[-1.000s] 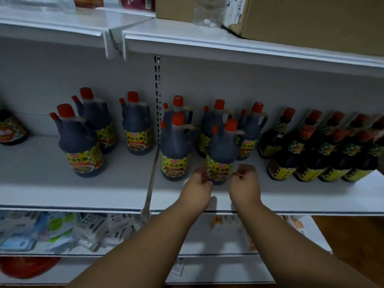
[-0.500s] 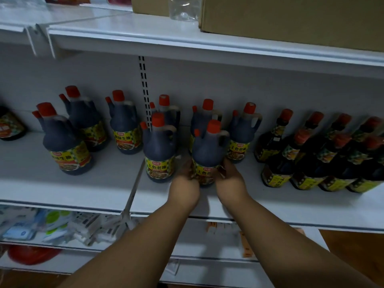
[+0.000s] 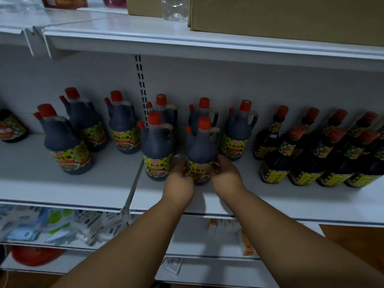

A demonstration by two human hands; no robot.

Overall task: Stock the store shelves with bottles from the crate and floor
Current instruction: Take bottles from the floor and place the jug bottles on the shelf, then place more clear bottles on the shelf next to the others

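On the white middle shelf (image 3: 270, 196), just right of the seam between 2 shelf boards, stands the dark soy sauce jug (image 3: 200, 151) with a red cap and yellow label, upright and clasped low on both sides. The left hand (image 3: 179, 183) curls its fingers round the jug's left flank over the label, and the right hand (image 3: 226, 176) wraps the right flank, thumb toward the front; both hands grip it. Just beside it on the left stands a matching front-row jug (image 3: 158, 154), nearly touching, and 3 similar jugs (image 3: 239, 132) line up behind them near the back wall. More jugs (image 3: 66, 146) sit farther left, and slimmer dark bottles (image 3: 311, 161) crowd the right end. Above, a cardboard box (image 3: 291, 19) rests on the upper shelf; below, small packets (image 3: 62, 227) lie on the lower shelf. Judging by the grip, the step in hand is seating and squaring this jug in the front row. Next, the label likely wants facing forward, then both hands release cleanly without nudging the neighbour, and go back for another bottle; neither crate nor floor stock is in view.
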